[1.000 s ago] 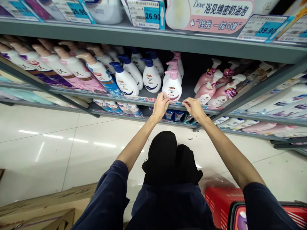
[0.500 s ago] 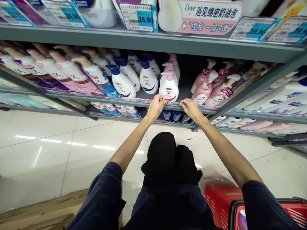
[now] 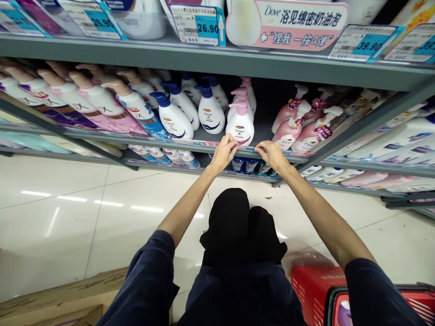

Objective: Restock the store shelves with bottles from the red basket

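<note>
My left hand [image 3: 222, 154] is closed in a pinch at the front edge of the middle shelf, just below a white Dove pump bottle [image 3: 239, 129] with a pink pump. My right hand [image 3: 273, 155], with a ring on one finger, pinches the same edge a little to the right. Between them a small price label [image 3: 246, 148] runs along the shelf edge, and the fingertips of both hands are at its ends. More pink-pump bottles stand behind the front one. Pink Dove bottles [image 3: 285, 131] with white pumps stand behind my right hand.
White bottles with blue pumps [image 3: 210, 113] and Lux bottles [image 3: 91, 95] fill the shelf to the left. An upper shelf [image 3: 210, 63] juts out above. Cardboard boxes [image 3: 68, 294] lie at lower left, a red shopping basket [image 3: 312, 290] at lower right. Dark tubes [image 3: 250, 165] sit below.
My left hand has shifted slightly to the right along the shelf edge, and its fingers have turned a little. My right hand stays almost in place.
</note>
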`<state>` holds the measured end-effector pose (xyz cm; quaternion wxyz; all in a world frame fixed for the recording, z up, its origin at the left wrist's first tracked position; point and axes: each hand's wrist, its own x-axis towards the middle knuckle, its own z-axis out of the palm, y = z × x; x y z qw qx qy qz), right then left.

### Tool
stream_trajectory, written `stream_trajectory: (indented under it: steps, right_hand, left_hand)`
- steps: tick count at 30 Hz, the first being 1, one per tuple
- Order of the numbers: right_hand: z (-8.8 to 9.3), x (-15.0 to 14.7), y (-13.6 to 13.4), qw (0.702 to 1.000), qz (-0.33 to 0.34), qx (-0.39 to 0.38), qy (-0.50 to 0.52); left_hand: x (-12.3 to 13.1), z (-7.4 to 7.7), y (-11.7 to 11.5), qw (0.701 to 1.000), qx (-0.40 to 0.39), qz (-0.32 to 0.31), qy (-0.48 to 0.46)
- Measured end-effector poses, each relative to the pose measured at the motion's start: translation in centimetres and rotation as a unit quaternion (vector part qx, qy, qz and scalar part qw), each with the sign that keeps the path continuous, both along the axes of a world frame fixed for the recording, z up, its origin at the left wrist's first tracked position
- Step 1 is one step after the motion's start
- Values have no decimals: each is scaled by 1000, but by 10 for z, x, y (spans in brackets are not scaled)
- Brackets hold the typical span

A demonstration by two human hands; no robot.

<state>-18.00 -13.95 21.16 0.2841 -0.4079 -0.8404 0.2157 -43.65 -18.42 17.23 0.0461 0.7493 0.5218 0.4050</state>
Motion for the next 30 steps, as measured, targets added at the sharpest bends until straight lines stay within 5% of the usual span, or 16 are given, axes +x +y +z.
stream_trajectory:
  steps: [17,24,30]
  right_hand:
    - [-4,0,3,999,-3,20,-29]
    - [-8,2,-19,994,-25,105,32]
    - [-18,2,-22,993,-59,100,33]
  left_hand:
    - [4,-1,9,1000,-7,-8,-24]
    - [23,-12,-27,986,54,114,-110]
    - [37,-20,-26,979,23,138,-148]
